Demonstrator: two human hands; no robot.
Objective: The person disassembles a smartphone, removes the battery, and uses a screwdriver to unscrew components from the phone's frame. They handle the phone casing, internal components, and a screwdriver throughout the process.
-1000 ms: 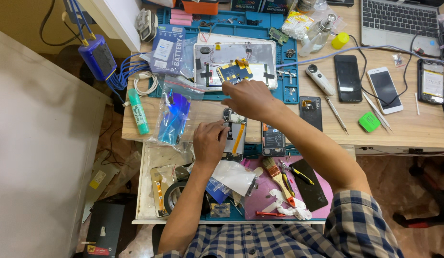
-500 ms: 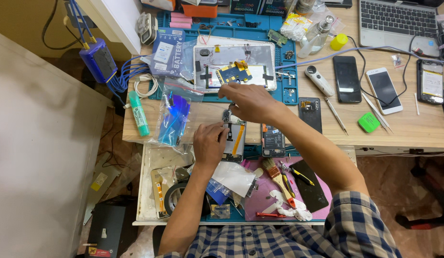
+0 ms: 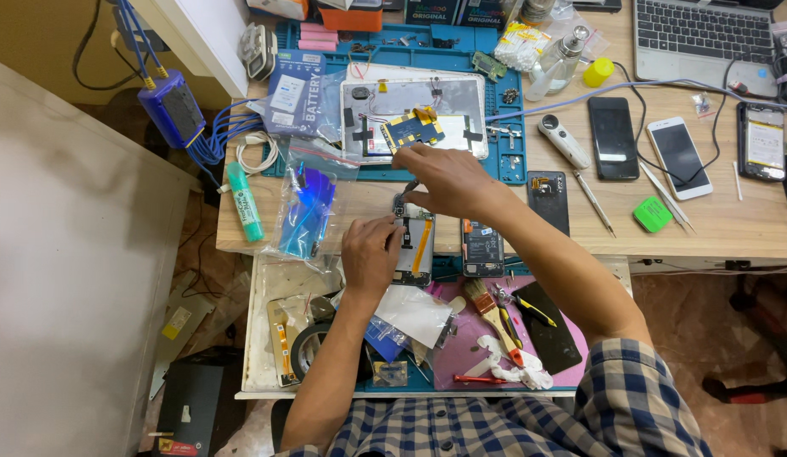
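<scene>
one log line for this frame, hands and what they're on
left hand: steadies opened phone | right hand: pinching at phone's top end | place: desk edge

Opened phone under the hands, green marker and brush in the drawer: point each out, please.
opened phone (image 3: 419, 250): head view, on its orange flex strip.
green marker (image 3: 244, 203): head view, middle of its barrel.
brush (image 3: 487, 306): head view, on its wooden handle.

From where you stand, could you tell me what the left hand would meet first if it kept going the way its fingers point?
The left hand points right, fingertips at the opened phone. That phone comes first; it seems already touching, though depth is unclear.
</scene>
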